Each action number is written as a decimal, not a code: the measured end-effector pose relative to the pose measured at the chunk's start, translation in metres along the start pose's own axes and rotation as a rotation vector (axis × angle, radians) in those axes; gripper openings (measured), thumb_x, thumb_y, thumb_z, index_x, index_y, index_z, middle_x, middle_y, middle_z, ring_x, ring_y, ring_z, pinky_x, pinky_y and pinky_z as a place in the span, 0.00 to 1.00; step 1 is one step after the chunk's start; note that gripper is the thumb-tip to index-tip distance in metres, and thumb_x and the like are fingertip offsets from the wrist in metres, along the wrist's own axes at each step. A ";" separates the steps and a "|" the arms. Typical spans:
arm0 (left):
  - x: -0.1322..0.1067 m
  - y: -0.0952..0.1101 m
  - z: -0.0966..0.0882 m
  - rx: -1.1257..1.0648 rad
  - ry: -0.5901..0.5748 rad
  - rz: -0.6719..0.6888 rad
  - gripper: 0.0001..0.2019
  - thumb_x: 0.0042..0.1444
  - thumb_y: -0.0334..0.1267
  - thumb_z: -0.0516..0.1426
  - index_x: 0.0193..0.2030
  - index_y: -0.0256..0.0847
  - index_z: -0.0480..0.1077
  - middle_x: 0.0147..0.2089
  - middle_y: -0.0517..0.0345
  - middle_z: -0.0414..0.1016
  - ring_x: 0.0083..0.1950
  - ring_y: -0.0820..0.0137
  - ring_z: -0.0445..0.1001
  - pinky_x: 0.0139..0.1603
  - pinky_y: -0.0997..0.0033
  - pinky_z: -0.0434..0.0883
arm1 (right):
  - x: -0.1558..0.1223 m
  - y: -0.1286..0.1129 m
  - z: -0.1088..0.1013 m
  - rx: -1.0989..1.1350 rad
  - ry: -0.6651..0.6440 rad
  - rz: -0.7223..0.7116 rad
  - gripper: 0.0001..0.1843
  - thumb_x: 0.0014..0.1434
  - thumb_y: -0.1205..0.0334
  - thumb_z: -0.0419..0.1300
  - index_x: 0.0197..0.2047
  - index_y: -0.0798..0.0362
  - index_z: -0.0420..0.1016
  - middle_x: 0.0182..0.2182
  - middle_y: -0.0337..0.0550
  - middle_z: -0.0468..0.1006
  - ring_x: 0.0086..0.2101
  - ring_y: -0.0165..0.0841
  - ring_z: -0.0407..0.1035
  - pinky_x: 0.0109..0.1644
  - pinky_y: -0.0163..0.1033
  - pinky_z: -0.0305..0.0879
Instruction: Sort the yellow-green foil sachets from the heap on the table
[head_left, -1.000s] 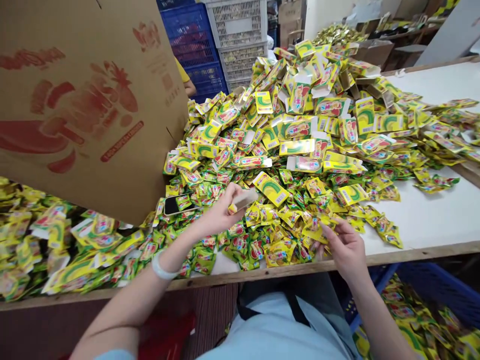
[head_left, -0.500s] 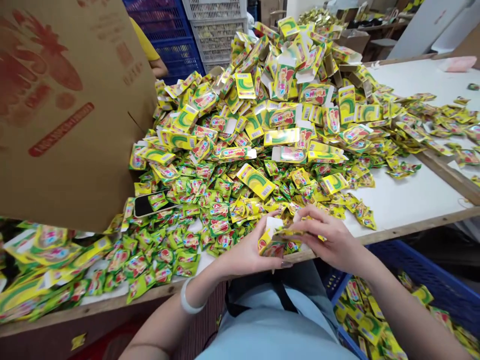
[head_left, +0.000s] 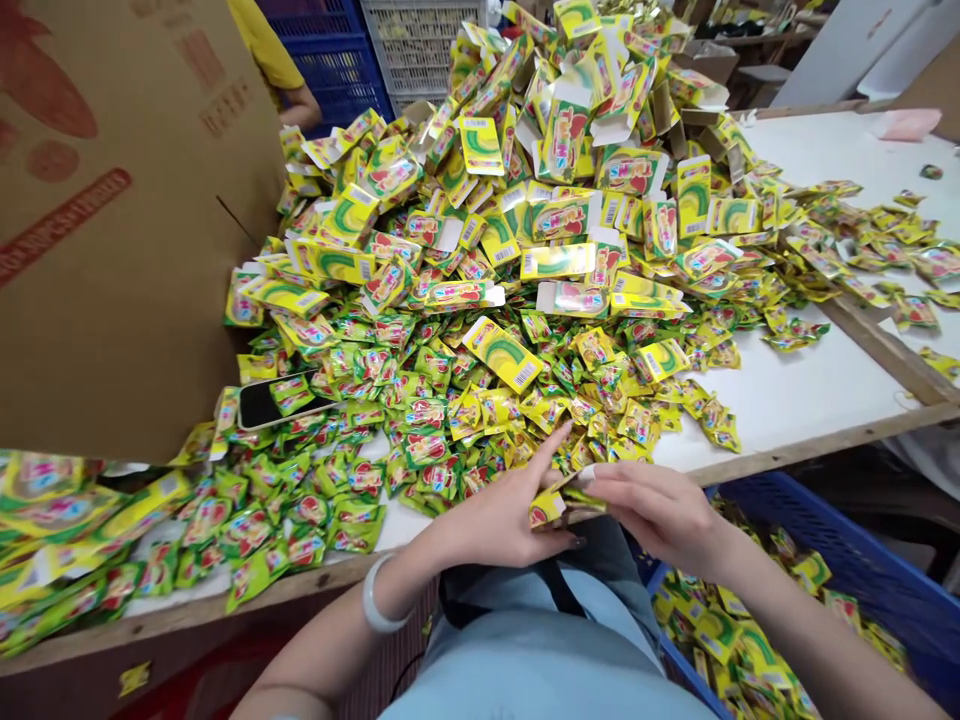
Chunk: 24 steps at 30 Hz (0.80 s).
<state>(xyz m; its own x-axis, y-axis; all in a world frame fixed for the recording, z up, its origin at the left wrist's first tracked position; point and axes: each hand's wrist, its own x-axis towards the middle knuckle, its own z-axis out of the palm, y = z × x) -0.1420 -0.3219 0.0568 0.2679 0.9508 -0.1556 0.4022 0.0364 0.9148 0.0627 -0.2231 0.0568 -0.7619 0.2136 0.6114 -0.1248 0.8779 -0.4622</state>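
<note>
Left hand (head_left: 504,515) and right hand (head_left: 660,512) together grasping 1 small yellow carton (head_left: 551,503) at near worktop (head_left: 795,400) edge, sachet pile (head_left: 525,300) beyond, blue crate (head_left: 840,540) near right.

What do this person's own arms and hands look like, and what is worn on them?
Both forearms are bare; no gloves on the left hand or right hand. A smooth white bangle circles the left wrist. The left thumbnail looks dark-polished. No rings or watch show.

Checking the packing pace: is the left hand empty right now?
No, the left hand grips a small yellow box at the edge of the table, with the right hand on its other end.
</note>
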 end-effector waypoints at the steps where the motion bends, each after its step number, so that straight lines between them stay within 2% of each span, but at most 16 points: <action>1: 0.000 0.002 -0.001 -0.029 -0.033 0.003 0.54 0.54 0.38 0.64 0.76 0.45 0.29 0.57 0.47 0.75 0.57 0.58 0.75 0.60 0.59 0.68 | 0.002 0.002 0.000 -0.011 0.002 0.010 0.19 0.65 0.74 0.53 0.55 0.51 0.72 0.42 0.49 0.82 0.41 0.34 0.79 0.44 0.36 0.78; 4: 0.001 0.003 -0.003 -0.117 -0.066 0.001 0.56 0.51 0.40 0.67 0.76 0.44 0.33 0.67 0.41 0.65 0.66 0.54 0.67 0.66 0.56 0.64 | 0.005 0.004 0.003 -0.030 0.043 0.062 0.14 0.65 0.73 0.55 0.50 0.52 0.74 0.42 0.51 0.80 0.41 0.35 0.78 0.42 0.37 0.78; 6: 0.001 -0.001 -0.001 -0.191 -0.059 0.003 0.56 0.51 0.41 0.67 0.76 0.44 0.33 0.66 0.41 0.66 0.66 0.53 0.67 0.64 0.55 0.66 | 0.005 0.001 0.005 0.003 0.048 0.102 0.13 0.65 0.73 0.55 0.48 0.51 0.76 0.40 0.50 0.79 0.40 0.34 0.78 0.40 0.36 0.77; 9: -0.001 -0.011 0.008 -0.280 -0.055 -0.026 0.55 0.53 0.41 0.65 0.76 0.43 0.30 0.53 0.46 0.77 0.55 0.57 0.76 0.55 0.58 0.72 | 0.000 -0.006 0.005 0.124 0.001 0.207 0.16 0.67 0.72 0.53 0.52 0.50 0.76 0.41 0.50 0.81 0.40 0.34 0.78 0.40 0.35 0.77; 11: -0.003 -0.017 0.015 -0.285 -0.071 -0.056 0.56 0.53 0.41 0.65 0.76 0.41 0.28 0.45 0.49 0.79 0.47 0.60 0.78 0.50 0.61 0.74 | -0.008 -0.010 0.005 0.202 0.023 0.334 0.15 0.66 0.69 0.56 0.52 0.48 0.77 0.38 0.46 0.83 0.37 0.33 0.80 0.39 0.34 0.78; 15: -0.003 -0.022 0.028 -0.264 -0.084 -0.082 0.57 0.51 0.40 0.66 0.76 0.40 0.30 0.40 0.52 0.79 0.39 0.62 0.78 0.42 0.65 0.74 | -0.028 -0.012 0.015 0.335 0.149 0.508 0.05 0.62 0.64 0.64 0.38 0.47 0.82 0.31 0.42 0.85 0.31 0.35 0.81 0.36 0.35 0.79; 18: -0.001 -0.020 0.032 -0.309 -0.144 -0.108 0.57 0.51 0.39 0.65 0.76 0.39 0.28 0.37 0.55 0.79 0.35 0.65 0.77 0.39 0.67 0.73 | -0.037 -0.013 0.022 0.420 0.119 0.552 0.06 0.63 0.62 0.63 0.38 0.47 0.83 0.32 0.42 0.85 0.32 0.35 0.81 0.38 0.36 0.79; 21: 0.001 -0.017 0.032 -0.347 -0.162 -0.120 0.57 0.52 0.38 0.65 0.76 0.38 0.26 0.41 0.52 0.79 0.39 0.64 0.77 0.45 0.65 0.73 | -0.037 -0.013 0.020 0.441 0.096 0.567 0.09 0.65 0.62 0.60 0.41 0.47 0.83 0.35 0.44 0.85 0.34 0.34 0.81 0.41 0.35 0.78; 24: 0.003 -0.016 0.034 -0.343 -0.120 -0.155 0.57 0.52 0.38 0.63 0.76 0.40 0.25 0.49 0.49 0.77 0.47 0.61 0.77 0.52 0.62 0.71 | -0.030 -0.015 0.013 0.483 -0.053 0.618 0.12 0.66 0.55 0.59 0.43 0.50 0.83 0.41 0.48 0.84 0.40 0.35 0.79 0.44 0.37 0.76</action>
<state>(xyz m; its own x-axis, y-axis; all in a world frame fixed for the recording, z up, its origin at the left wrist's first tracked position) -0.1181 -0.3297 0.0288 0.3355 0.8840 -0.3254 0.1355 0.2966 0.9453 0.0796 -0.2484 0.0375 -0.8108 0.5715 0.1263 0.0787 0.3203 -0.9440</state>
